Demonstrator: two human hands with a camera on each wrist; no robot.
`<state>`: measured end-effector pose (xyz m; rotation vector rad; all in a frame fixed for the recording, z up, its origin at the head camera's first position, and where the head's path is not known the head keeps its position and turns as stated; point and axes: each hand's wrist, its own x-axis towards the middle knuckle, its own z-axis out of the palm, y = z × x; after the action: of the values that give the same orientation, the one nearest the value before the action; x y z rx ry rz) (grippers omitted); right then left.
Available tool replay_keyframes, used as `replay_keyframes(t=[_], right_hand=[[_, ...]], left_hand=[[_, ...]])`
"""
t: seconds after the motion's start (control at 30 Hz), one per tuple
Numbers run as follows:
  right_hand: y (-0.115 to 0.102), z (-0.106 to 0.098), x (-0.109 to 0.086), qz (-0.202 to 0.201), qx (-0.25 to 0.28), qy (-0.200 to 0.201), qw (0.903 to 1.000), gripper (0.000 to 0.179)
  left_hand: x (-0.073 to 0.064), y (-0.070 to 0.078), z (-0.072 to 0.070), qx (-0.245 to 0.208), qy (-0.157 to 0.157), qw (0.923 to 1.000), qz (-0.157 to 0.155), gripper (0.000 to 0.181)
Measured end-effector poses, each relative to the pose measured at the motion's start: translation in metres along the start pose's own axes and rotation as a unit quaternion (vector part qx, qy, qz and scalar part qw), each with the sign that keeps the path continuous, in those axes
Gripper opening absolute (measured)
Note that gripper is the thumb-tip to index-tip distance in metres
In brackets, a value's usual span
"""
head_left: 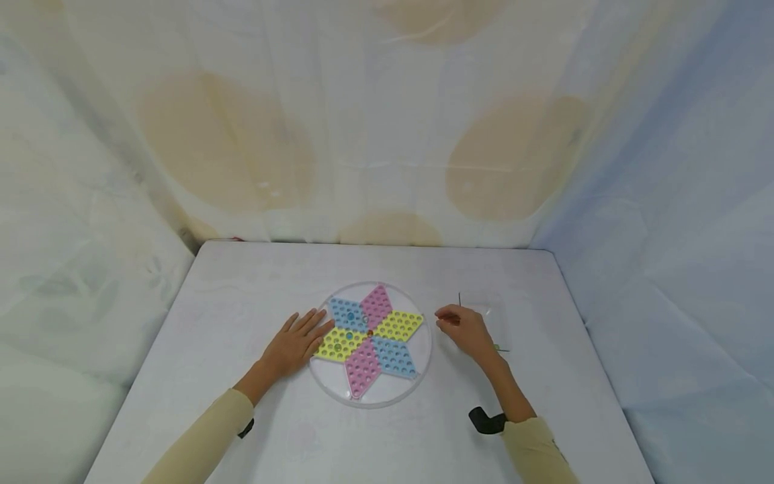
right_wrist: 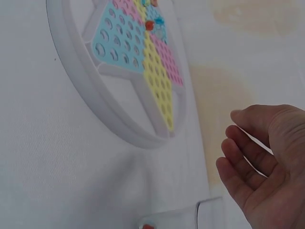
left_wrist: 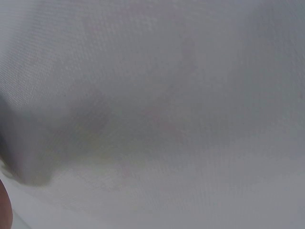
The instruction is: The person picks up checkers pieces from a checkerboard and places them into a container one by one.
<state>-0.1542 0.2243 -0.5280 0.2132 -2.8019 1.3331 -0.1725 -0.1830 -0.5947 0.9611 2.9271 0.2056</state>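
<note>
Left fingers (head_left: 320, 329) lay spread, board (head_left: 363, 366) at their tips — probably light, stiff, best held by its rim (right_wrist: 88, 93); right fingers (right_wrist: 233, 179) curved loosely, empty.

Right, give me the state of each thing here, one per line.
Board: lying flat, most holes in view empty.
Marbles: a few, resting on the board.
Box: upright or tipped, lidded or open, can't tell.
Left hand: fingers spread, at the board's edge.
Right hand: loosely bent, nothing visibly held.
</note>
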Motion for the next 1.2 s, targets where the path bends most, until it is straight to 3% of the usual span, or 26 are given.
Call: replay_keyframes(t=[0.43, 0.87, 1.2], right_hand=[[-0.021, 0.035, 0.007, -0.018, 0.047, -0.003, 0.9987, 0.017], [-0.031, 0.074, 0.01, -0.051, 0.051, -0.039, 0.9966, 0.019], [-0.035, 0.096, 0.015, -0.042, 0.068, -0.049, 0.9956, 0.017]], left_hand=[[-0.001, 0.001, -0.002, -0.004, 0.022, 0.9997, 0.012, 0.051], [0.0, 0.001, -0.004, -0.005, 0.014, 0.9999, 0.009, 0.052], [0.0, 0.0, -0.002, -0.004, 0.015, 0.9998, 0.011, 0.052]])
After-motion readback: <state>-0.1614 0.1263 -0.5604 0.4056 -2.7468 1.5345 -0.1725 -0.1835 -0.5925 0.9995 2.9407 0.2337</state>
